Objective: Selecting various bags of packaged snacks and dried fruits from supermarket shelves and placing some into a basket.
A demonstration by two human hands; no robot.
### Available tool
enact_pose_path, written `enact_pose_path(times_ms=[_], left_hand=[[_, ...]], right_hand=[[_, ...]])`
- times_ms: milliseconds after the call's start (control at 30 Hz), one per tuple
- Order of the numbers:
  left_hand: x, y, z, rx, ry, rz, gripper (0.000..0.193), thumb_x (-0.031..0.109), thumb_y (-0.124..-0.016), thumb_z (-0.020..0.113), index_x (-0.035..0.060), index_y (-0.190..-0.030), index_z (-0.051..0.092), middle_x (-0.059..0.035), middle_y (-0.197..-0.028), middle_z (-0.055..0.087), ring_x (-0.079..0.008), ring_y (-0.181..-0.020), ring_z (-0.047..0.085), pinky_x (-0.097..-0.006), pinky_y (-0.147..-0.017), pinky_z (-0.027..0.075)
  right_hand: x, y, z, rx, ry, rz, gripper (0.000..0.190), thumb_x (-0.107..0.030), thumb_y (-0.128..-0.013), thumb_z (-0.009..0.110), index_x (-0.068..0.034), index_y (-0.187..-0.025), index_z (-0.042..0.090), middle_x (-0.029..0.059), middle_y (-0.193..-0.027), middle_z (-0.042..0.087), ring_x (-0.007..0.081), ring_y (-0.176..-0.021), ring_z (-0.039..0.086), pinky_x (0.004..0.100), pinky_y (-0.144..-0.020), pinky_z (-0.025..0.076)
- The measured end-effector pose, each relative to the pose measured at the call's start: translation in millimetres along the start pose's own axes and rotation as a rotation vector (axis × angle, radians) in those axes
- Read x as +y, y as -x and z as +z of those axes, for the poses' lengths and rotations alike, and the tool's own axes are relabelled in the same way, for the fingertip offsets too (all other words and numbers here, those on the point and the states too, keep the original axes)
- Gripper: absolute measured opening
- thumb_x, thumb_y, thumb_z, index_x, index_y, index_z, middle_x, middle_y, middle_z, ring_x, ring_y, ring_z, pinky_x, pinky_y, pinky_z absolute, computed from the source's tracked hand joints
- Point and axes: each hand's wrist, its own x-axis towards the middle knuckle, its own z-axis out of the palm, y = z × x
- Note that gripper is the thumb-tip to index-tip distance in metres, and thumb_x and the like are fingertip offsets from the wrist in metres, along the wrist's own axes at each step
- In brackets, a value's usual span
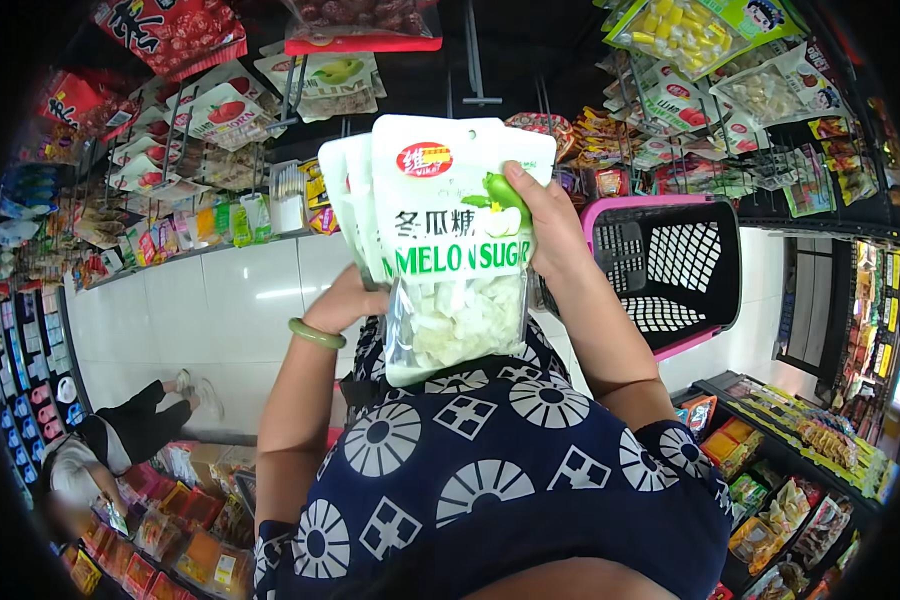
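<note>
Several white pouches of candied melon are fanned out upright in front of my body. Each front pouch has a clear lower window with pale chunks inside. My right hand grips the stack at its upper right side, thumb on the front. At the lower left edge, my left hand holds the same stack, its fingers mostly hidden behind. A green bangle circles my left wrist.
A black shopping basket with a pink rim stands on the right. Metal display hooks project ahead among hanging snack packets. Packaged food fills shelves at the lower right. Another person is at the lower left.
</note>
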Motion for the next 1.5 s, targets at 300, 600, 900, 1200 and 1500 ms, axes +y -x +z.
enact_pose_path(times_ms=[300, 600, 900, 1200, 1500], left_hand=[[-29, 5, 24, 0.189, 0.687, -0.070, 0.046, 0.015, -0.080, 0.055, -0.0009, -0.121, 0.042, -0.0122, -0.116, 0.052, -0.0206, -0.102, 0.054, -0.0328, -0.087, 0.043], [-43, 30, 8, 0.399, 0.639, 0.091, 0.054, 0.023, -0.080, 0.051, -0.0014, -0.126, 0.035, -0.0148, -0.124, 0.045, -0.0261, -0.112, 0.047, -0.0372, -0.096, 0.037], [-59, 70, -21, 0.617, 0.637, 0.128, 0.060, 0.037, -0.083, 0.046, -0.0004, -0.128, 0.032, -0.0166, -0.126, 0.043, -0.0303, -0.112, 0.046, -0.0412, -0.094, 0.038], [-69, 77, -22, 0.623, 0.620, 0.165, 0.060, 0.036, -0.082, 0.049, -0.0006, -0.127, 0.034, -0.0159, -0.125, 0.044, -0.0294, -0.112, 0.047, -0.0409, -0.094, 0.038], [-64, 74, -25, 0.590, 0.618, 0.141, 0.060, 0.036, -0.081, 0.051, 0.0001, -0.127, 0.034, -0.0155, -0.125, 0.044, -0.0285, -0.112, 0.047, -0.0398, -0.094, 0.038]], right_hand=[[8, 11, -5, -0.090, -0.045, 0.009, 0.034, -0.019, -0.088, 0.049, -0.003, -0.117, 0.046, 0.0097, -0.111, 0.054, 0.0163, -0.099, 0.054, 0.0294, -0.083, 0.046], [-1, 8, -38, -0.043, -0.149, -0.105, 0.038, -0.019, -0.089, 0.047, -0.003, -0.123, 0.041, 0.0081, -0.116, 0.052, 0.0175, -0.104, 0.052, 0.0310, -0.089, 0.041], [-5, -28, -106, 0.015, -0.076, -0.140, 0.041, -0.018, -0.088, 0.048, -0.002, -0.124, 0.038, 0.0096, -0.118, 0.050, 0.0191, -0.103, 0.052, 0.0347, -0.088, 0.042], [-1, -67, -106, -0.068, 0.164, -0.136, 0.031, -0.014, -0.086, 0.053, -0.003, -0.115, 0.051, 0.0045, -0.109, 0.056, 0.0134, -0.099, 0.052, 0.0278, -0.086, 0.040], [21, -102, -75, -0.104, 0.008, -0.138, 0.035, -0.017, -0.087, 0.051, -0.006, -0.119, 0.045, 0.0048, -0.114, 0.052, 0.0170, -0.105, 0.049, 0.0320, -0.090, 0.038]])
